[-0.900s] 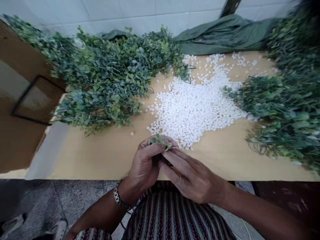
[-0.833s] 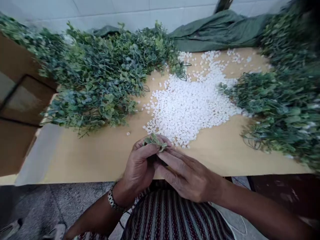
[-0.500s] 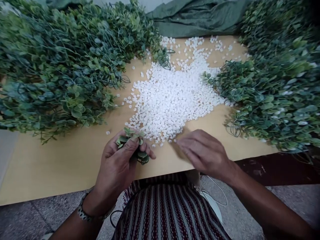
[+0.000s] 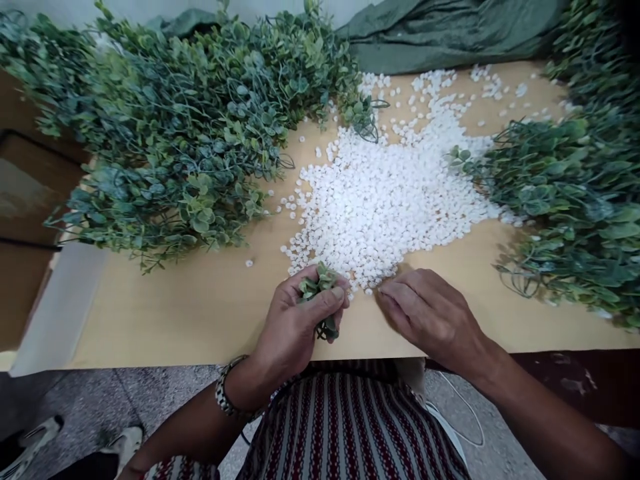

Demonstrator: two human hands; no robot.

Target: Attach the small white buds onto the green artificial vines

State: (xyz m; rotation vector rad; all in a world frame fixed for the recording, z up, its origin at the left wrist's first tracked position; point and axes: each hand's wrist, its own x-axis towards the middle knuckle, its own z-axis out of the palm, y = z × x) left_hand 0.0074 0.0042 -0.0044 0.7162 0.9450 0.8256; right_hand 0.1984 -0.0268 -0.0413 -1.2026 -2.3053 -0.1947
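Left of the spread heap of small white plastic discs [image 4: 385, 193] on the tan wooden table [image 4: 165, 313] lies a large pile of green artificial leafy sprigs [image 4: 185, 140]. At the heap's near edge the left hand [image 4: 295, 327] is closed around a short green plastic sprig [image 4: 320, 287], leaves poking above the fingers. Just right of it the right hand [image 4: 430, 313] rests palm down, fingertips [image 4: 387, 293] touching the nearest discs and gripping nothing that shows; pinching a single disc cleanly while keeping the sprig's stem steady looks best, with another sprig pile [image 4: 565, 200] beyond the heap's right.
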